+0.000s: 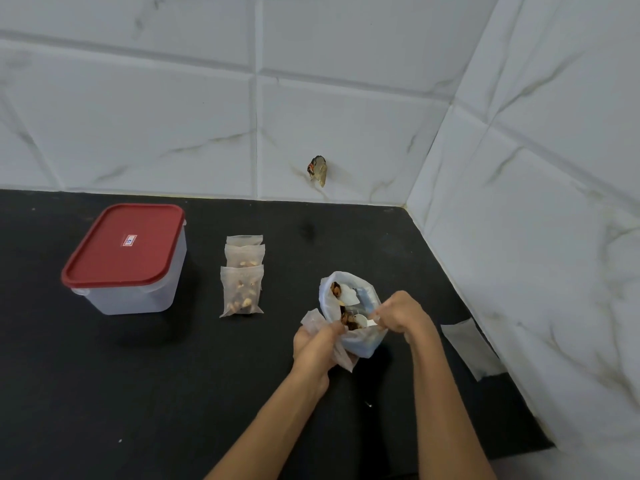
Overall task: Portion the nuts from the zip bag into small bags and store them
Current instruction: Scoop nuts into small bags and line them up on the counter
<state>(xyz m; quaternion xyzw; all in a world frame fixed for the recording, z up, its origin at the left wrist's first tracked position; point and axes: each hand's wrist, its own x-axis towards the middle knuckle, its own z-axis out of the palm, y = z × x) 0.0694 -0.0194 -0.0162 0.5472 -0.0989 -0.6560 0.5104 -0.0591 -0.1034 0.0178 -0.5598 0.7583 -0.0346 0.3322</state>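
A clear zip bag with brown nuts stands open on the black counter. My left hand grips a small translucent bag against the zip bag's left side. My right hand pinches a small white spoon whose bowl sits among the nuts at the bag's mouth. Three small bags holding nuts lie overlapped in a row to the left.
A clear plastic box with a red lid stands shut at the left. A flat empty small bag lies by the right wall. White tiled walls meet in a corner behind and to the right.
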